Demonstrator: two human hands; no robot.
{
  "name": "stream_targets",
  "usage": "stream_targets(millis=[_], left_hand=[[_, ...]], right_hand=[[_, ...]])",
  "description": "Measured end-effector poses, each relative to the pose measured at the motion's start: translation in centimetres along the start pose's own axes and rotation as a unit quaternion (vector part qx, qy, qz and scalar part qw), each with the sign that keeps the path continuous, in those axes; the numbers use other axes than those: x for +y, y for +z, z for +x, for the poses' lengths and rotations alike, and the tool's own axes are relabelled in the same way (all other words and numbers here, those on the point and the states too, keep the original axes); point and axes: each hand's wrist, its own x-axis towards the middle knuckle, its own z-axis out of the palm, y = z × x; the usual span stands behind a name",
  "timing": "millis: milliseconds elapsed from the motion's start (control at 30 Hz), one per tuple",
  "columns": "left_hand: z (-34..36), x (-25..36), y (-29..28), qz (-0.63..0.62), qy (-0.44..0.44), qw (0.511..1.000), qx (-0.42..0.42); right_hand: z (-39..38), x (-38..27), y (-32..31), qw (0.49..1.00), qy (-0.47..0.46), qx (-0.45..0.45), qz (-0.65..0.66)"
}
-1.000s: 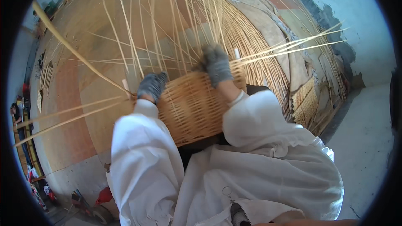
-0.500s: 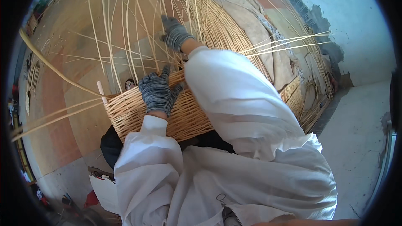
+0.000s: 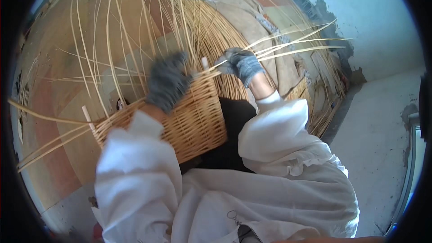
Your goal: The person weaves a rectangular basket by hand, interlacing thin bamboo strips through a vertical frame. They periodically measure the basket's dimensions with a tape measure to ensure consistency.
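A partly woven wicker basket (image 3: pixel 195 121) rests on my lap, tilted, with long upright canes (image 3: pixel 110 54) rising from its far edge. At its right corner my gloved right hand (image 3: pixel 245 66) is closed, thumb and fingers pinched on wicker strands (image 3: pixel 299 48) whose loose ends stretch out to the right. A pale peg (image 3: pixel 205 62) sticks up between my hands at that corner. My gloved left hand (image 3: pixel 168 82) is over the basket's top edge, smeared by motion; its fingers and any hold are unclear. Another pale peg (image 3: pixel 87 114) stands at the left corner.
A large bundle of wicker rods (image 3: pixel 211 27) lies on the floor beyond the basket. Beige cloth (image 3: pixel 236 6) lies alongside it. Another woven piece (image 3: pixel 298 91) and loose rods are near the pale wall (image 3: pixel 378 40). Long canes (image 3: pixel 54 149) jut out to the left.
My right hand has come from among the upright canes back to the basket's right corner, pinching strands. My left hand has lifted and moved up along the edge. The basket has shifted leftward.
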Motion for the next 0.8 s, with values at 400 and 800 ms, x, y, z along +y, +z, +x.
stream_targets(millis=[400, 800], left_hand=[[-2.9, 5.5, 3.6, -0.138, -0.121, 0.981, 0.062], [-25.7, -21.1, -2.9, -0.565, -0.342, 0.663, 0.352]], right_hand=[[-2.1, -2.9, -5.1, 0.670, 0.318, -0.242, -0.626], [-2.1, -7.9, 24.2, 0.864, -0.364, -0.064, -0.342]])
